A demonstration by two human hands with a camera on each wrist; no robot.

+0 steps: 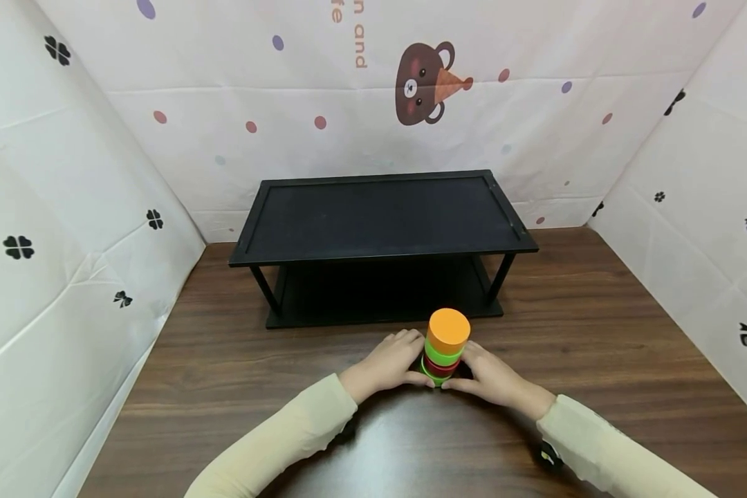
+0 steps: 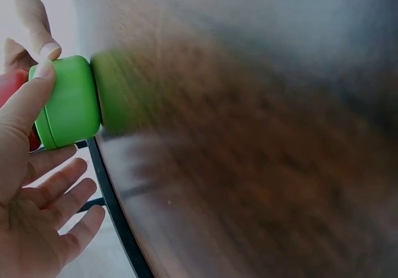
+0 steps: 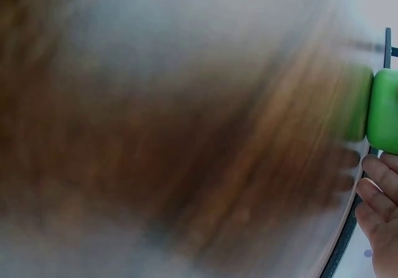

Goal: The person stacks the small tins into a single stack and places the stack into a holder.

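A stack of coloured cylinders stands upright on the table, with an orange cylinder (image 1: 449, 328) on top. Below it come a green band (image 1: 442, 355), a red one (image 1: 440, 369) and a green cylinder (image 2: 71, 101) at the bottom, rounded at its base. My left hand (image 1: 393, 363) grips the stack low on its left side, the thumb across the green cylinder's upper edge and the other fingers spread behind. From the other side my right hand (image 1: 494, 377) holds it too, thumb in front and fingers (image 3: 380, 175) at the back. Both thumb tips are close together.
Just behind the stack stands a black two-tier shelf (image 1: 380, 214) on the brown wooden table (image 1: 604, 325). Patterned white sheets (image 1: 324, 62) enclose the back and both sides.
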